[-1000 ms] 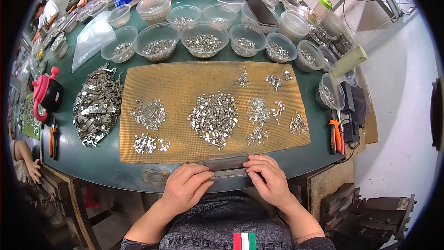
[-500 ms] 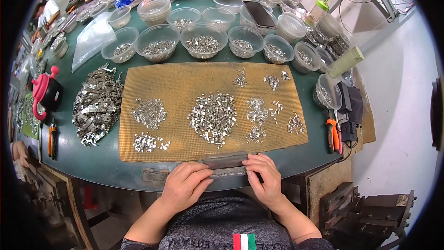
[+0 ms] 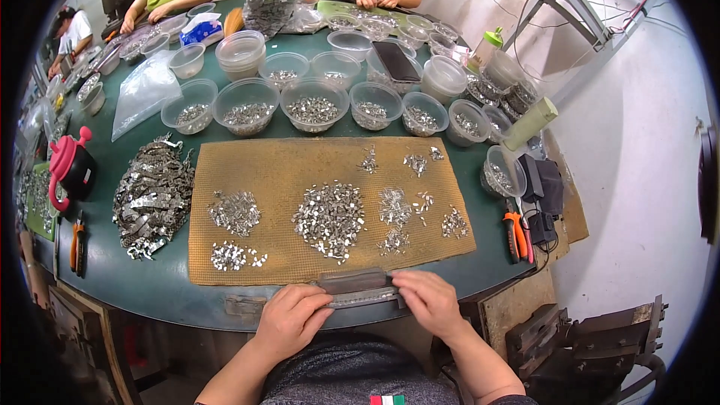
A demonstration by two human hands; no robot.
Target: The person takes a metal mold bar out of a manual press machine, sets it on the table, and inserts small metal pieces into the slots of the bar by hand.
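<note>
A narrow, toothed metal strip (image 3: 364, 298) lies crosswise at the table's front edge. My left hand (image 3: 294, 316) is closed on the strip's left end, thumb and fingers pressed together. At its right end is my right hand (image 3: 431, 301), fingers bent together. Its fingertips reach the right end of a grey block (image 3: 352, 280) just behind the strip; whatever they pinch is too small to make out. Beyond the block, a brown textured mat (image 3: 277, 157) carries a large heap of small metal pieces (image 3: 328, 221), with smaller piles on both sides.
Clear plastic bowls (image 3: 313, 109) of metal pieces line the mat's far side. A mound of metal strips (image 3: 154, 199), a pink-and-black pot (image 3: 73, 169) and pliers (image 3: 78, 246) lie left. Orange-handled pliers (image 3: 515, 236) lie right. Other people work at the far side.
The view has tipped upward, showing more of the people opposite. My right hand's fingertips have shifted toward the grey block's right end. My left hand keeps its hold on the strip.
</note>
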